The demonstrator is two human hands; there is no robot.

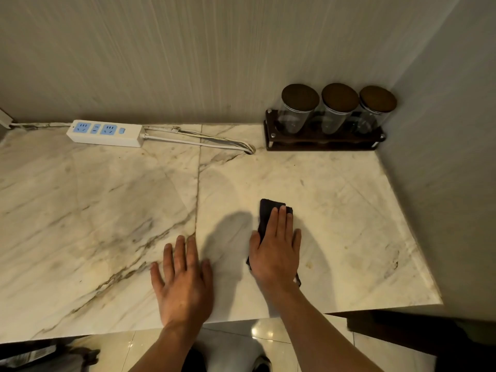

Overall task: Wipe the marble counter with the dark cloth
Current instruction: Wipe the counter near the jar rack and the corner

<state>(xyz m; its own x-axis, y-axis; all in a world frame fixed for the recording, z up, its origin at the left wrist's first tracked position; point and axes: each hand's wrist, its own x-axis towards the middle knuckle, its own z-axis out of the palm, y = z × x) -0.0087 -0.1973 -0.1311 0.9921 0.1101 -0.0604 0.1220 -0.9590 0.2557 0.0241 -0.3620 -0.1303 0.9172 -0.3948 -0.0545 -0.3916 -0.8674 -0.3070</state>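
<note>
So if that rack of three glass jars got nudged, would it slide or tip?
Probably slide: the jar rack has a low, wide base. The tall jars look empty, so likely light, and might rattle. Being glass, they seem fragile.

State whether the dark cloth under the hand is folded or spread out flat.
Folded. The dark cloth forms a narrow, thick-edged strip barely wider than the right hand pressing it on the marble counter.

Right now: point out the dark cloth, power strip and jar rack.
dark cloth (268, 209): head view, far end past the fingertips.
power strip (106, 133): head view, top face.
jar rack (322, 144): head view, front rail.
</note>
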